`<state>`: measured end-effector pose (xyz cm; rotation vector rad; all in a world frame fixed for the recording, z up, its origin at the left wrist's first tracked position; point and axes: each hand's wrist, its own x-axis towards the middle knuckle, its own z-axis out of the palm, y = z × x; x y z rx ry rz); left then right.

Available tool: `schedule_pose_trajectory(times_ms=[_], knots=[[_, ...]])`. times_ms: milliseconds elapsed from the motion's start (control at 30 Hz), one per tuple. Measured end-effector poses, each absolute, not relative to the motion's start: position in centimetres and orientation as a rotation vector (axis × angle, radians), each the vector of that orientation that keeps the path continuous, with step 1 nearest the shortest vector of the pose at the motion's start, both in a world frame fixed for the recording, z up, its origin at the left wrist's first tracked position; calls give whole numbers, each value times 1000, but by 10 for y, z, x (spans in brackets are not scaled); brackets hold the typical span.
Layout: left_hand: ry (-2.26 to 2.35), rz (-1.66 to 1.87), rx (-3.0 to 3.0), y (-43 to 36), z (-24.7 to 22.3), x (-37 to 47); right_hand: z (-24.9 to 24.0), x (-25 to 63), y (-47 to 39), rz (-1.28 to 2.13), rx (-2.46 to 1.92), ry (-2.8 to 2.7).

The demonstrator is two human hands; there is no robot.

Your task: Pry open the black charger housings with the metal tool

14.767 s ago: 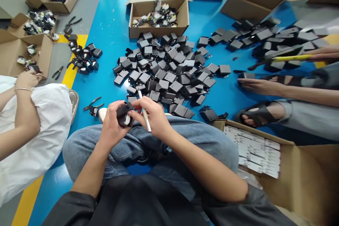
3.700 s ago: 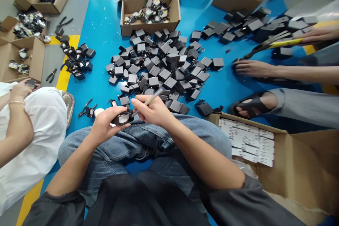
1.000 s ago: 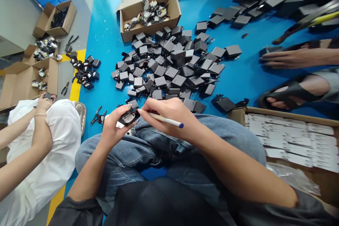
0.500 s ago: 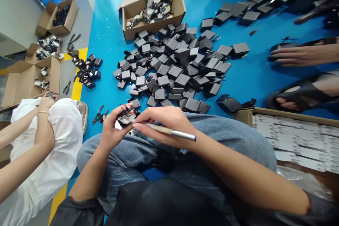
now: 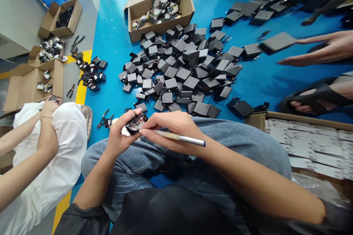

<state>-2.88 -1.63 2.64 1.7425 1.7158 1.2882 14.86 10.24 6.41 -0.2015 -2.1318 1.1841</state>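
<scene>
Over my lap, my left hand (image 5: 120, 132) is closed around a small black plastic casing (image 5: 135, 125), its open side showing wires and pale parts within. In my right hand (image 5: 173, 130) is a slim pen-like tool (image 5: 190, 140) with a pale grip, a silver shaft and a blue end. Its tip points into the casing, and my right fingertips hide the contact. Just beyond my hands lies a heap of dark grey box-shaped casings (image 5: 183, 73) on the blue floor.
A cardboard box (image 5: 135, 36) of loose parts stands behind the heap. At left sits a person in white trousers (image 5: 68, 132), near pliers (image 5: 71, 91). Another person's hand (image 5: 328, 49) reaches in from the right. A carton of white packs (image 5: 309, 139) stands right of my knee.
The co-worker's hand at right has lifted, and a grey casing now appears just ahead of its fingers, near the heap. My left hand has turned the casing slightly; my right keeps the tool in it.
</scene>
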Motion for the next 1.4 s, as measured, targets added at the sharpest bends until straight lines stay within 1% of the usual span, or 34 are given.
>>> schedule_pose_trajectory(times_ms=[367,667,933,1100,1267,1400], knots=[[1782,1296,1719,-18,24,-27,59,144,98,1101,-205,-2142],[1820,1243,1965,-16,24,-28,61,147,94,952,-223,-2257],[1865,1203,2049,-16,23,-27,58,144,91,824,-233,-2289],[1884,1190,2038,-16,22,-26,56,143,87,803,-270,-2325],[1977,1110,2086,-16,23,-22,50,139,87,682,-311,-2343],[2151,1026,2100,-17,24,-17,44,137,96,569,-328,-2304]])
